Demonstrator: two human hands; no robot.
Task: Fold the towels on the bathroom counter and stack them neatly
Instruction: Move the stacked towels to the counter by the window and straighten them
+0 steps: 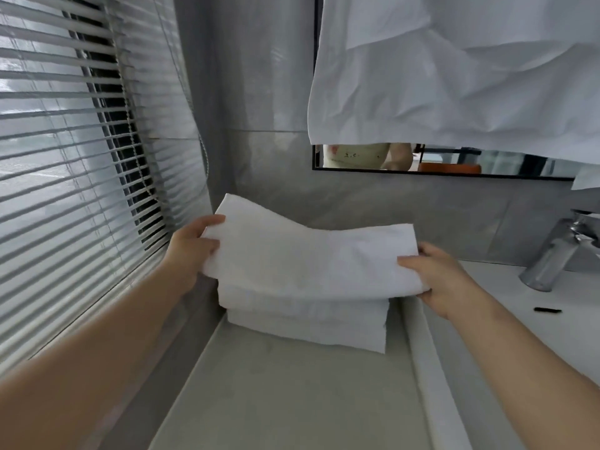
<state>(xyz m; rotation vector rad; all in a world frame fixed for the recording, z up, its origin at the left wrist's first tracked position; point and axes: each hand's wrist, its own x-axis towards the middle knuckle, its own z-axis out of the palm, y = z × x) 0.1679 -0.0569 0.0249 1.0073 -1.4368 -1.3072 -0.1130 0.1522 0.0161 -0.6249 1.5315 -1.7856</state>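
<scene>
I am holding a folded towel (308,254) at both short ends, just over the stack (305,319) of folded towels at the back of the counter (276,401). My left hand (191,251) is gripping the left end, thumb lying on top near the far corner and the other fingers curling underneath, out of sight. My right hand (444,280) is pinching the right end, thumb (412,263) pressing on the top face and the fingers wrapping under the edge. The towel is sagging a little in the middle and its underside is touching, or all but touching, the top of the stack; I cannot tell which. It is lying wider than the stack, overhanging it on both sides, with the far left corner tilting up toward the wall.

The stack is sitting in the corner where the counter is meeting the blinds (81,157) on my left and the grey wall behind. A large white cloth (454,76) is hanging in front of the mirror (454,164), covering most of it. A chrome tap (558,251) is standing to my right, well apart from the stack, and a small black thing (548,309) is lying on the white surface near it.
</scene>
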